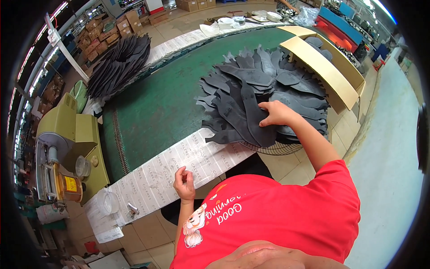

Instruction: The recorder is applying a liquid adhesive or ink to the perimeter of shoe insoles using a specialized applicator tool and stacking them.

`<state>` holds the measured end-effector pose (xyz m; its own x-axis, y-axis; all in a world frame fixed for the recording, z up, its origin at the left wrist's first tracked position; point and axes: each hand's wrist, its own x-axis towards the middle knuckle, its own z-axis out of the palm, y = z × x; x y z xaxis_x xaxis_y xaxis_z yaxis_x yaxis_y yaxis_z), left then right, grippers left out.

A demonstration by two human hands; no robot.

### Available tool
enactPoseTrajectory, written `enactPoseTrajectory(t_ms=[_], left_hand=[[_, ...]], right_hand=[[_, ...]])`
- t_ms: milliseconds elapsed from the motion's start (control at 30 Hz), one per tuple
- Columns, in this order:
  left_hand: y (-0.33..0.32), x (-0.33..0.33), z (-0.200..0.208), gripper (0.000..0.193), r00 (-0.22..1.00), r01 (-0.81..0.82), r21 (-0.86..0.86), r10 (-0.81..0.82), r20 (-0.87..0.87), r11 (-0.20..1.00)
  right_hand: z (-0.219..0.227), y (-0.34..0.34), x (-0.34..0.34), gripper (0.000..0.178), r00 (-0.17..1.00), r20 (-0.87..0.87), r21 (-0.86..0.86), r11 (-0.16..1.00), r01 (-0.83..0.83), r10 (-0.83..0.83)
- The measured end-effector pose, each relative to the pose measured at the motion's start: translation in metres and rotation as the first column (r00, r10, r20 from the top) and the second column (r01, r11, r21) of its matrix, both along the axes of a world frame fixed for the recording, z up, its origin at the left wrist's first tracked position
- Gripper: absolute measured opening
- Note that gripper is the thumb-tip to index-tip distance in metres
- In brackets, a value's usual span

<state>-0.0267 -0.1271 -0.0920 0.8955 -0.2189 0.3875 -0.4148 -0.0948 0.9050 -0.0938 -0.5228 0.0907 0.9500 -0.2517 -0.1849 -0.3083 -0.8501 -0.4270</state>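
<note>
Right hand (276,114) over the wire basket (280,150), and here's the relation that counts: a long dark grey piece (254,114) lies just left of those fingertips, on the basket's near-left side. Its long axis runs from the heap (264,74) toward the basket's near rim, slanting slightly right as it comes. So the hand meets the long side, roughly midway, not an end!

Thumb and forefinger are parted at that edge; whether they pinch it, I cannot tell. The left hand (184,184), fingers loosely curled around nothing visible, waits well left of the basket, above the printed paper strip (168,166). Of the 2, the right is plainly nearer, practically on the piece.

Around the basket: green belt (156,103) to its left, black stack (121,65) far left across that belt, tan carton (320,62) just beyond and to the right.
</note>
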Motion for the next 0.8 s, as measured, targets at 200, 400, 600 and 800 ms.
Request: enactPoseTrajectory(t_ms=[200,400,600,800], left_hand=[[-0.005,-0.002,0.011,0.025,1.000,0.024,0.112,-0.024,-0.004,0.993],[-0.006,-0.004,0.013,0.025,0.999,-0.019,0.138,0.014,0.035,0.990],[-0.008,-0.005,0.014,0.025,0.997,-0.041,0.186,0.028,0.071,0.982],[-0.010,-0.005,0.017,0.024,0.996,-0.046,0.232,0.028,0.082,0.972]], right_hand=[[-0.033,0.012,0.000,0.087,0.968,0.248,-0.230,0.973,0.019,0.040],[-0.049,0.040,-0.001,0.085,0.922,0.384,-0.257,0.964,0.065,0.041],[-0.046,0.035,0.005,0.080,0.785,0.619,-0.125,0.986,0.107,-0.007],[-0.033,0.023,0.026,0.070,0.778,0.613,-0.214,0.977,-0.004,0.138]])
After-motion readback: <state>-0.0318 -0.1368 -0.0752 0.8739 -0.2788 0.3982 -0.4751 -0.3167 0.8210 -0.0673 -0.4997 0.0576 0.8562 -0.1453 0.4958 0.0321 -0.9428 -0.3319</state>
